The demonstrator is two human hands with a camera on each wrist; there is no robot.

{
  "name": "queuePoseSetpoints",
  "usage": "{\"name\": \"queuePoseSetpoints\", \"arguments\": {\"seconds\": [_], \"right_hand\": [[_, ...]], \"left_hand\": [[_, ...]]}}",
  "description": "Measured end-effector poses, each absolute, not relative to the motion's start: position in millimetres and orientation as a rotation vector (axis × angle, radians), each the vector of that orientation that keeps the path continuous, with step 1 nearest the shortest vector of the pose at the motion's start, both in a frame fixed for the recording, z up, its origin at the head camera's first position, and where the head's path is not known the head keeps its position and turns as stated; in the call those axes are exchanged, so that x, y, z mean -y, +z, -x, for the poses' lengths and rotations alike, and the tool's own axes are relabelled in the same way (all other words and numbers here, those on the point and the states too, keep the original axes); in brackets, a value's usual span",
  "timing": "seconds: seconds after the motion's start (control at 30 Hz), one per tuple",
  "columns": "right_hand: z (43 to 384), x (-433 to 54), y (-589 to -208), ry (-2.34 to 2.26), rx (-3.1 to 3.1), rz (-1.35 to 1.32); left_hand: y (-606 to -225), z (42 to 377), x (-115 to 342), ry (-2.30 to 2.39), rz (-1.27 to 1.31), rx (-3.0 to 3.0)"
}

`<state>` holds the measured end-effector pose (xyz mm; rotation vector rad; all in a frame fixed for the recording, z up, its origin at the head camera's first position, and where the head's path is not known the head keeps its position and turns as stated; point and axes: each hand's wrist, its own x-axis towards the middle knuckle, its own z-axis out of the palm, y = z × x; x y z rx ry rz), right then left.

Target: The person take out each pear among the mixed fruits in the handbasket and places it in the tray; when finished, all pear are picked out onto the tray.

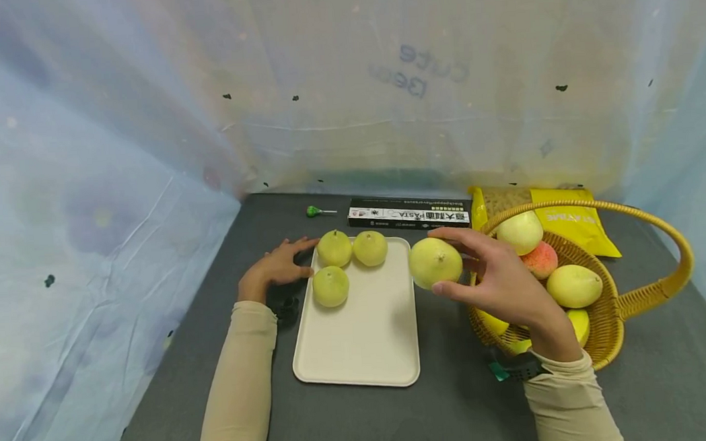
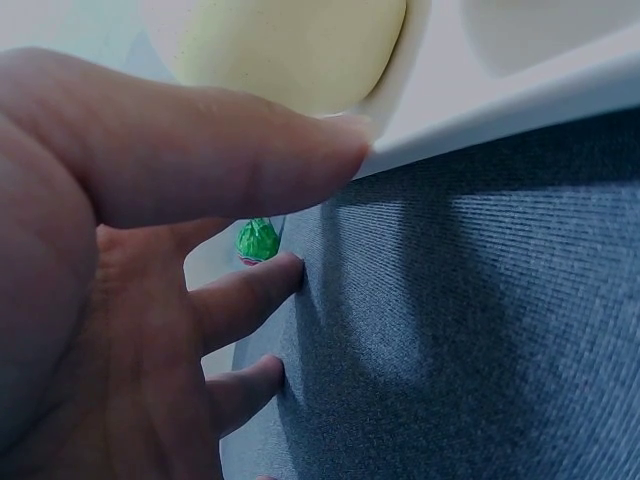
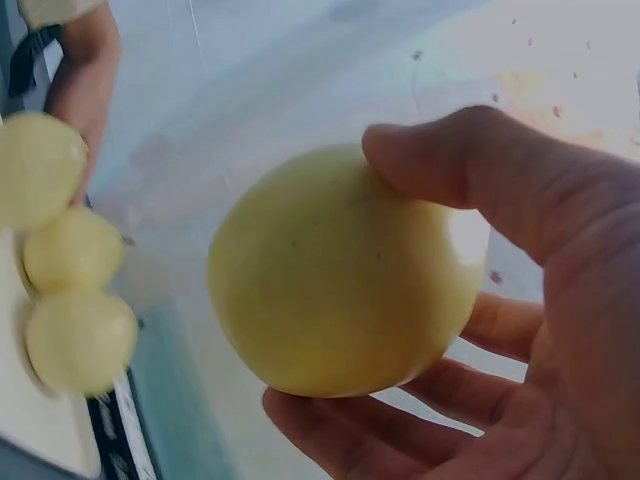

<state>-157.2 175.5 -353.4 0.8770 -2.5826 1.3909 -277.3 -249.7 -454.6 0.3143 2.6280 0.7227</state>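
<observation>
My right hand [image 1: 504, 272] holds a round yellow-green pear [image 1: 436, 262] beside the tray's right edge, thumb on one side and fingers on the other. In the right wrist view the same pear [image 3: 345, 275] fills the middle. Three similar pears sit at the far left of the white tray [image 1: 366, 341]: one at the back corner [image 1: 334, 248], one beside it [image 1: 369, 248] and one in front [image 1: 331, 286]. At the tray's left edge my left hand [image 1: 278, 264] rests with fingers spread, its thumb [image 2: 230, 150] at the rim close to a pear.
A wicker basket [image 1: 611, 329] with a tall handle stands at the right, holding pears, a peach [image 1: 540, 260] and yellow fruit. Behind lie a black pasta box [image 1: 410, 212], a yellow pasta bag [image 1: 578, 230] and a green-wrapped lollipop [image 1: 312, 211]. A patterned curtain encloses the table.
</observation>
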Motion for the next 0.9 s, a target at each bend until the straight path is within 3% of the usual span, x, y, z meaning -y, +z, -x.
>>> {"name": "queuePoseSetpoints", "arguments": {"seconds": [0.37,0.9], "right_hand": [[176.8,-125.4,-373.8,1.602,2.534,-0.949],[198.6,-74.9,-455.1,1.614,2.694,-0.742]], "left_hand": [[-455.9,279.3,249.3,0.717,-0.309,-2.629],[-455.7,278.1,250.5,0.735,-0.315,-2.622]]}}
